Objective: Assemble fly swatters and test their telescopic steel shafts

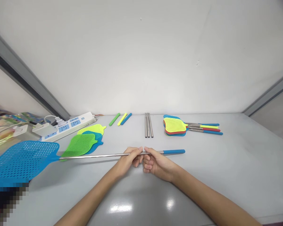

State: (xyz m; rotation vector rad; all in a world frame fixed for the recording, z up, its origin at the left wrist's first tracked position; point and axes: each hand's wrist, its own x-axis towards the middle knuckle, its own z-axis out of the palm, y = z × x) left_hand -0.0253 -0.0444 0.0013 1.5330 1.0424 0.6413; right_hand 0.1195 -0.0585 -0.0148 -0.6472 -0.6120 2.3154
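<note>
A blue fly swatter [91, 156] with a long metal telescopic rod lies across both my hands, its perforated paddle at the far left and its blue grip to the right. My left hand [131, 157] is closed round the rod near its middle. Just beside it, my right hand [155, 163] grips the rod close to the blue handle. Beyond the rod, on the left, lie overlapping loose paddles: a green one [81, 144], a blue one [99, 138] and a yellow one [95, 128].
Three loose grips, green [114, 119], yellow [122, 119] and blue [126, 119], lie near the back wall. Several metal rods [149, 125] are right of them. Stacked swatters [175, 125] rest at back right. A power strip [70, 125] with plugs stands at left.
</note>
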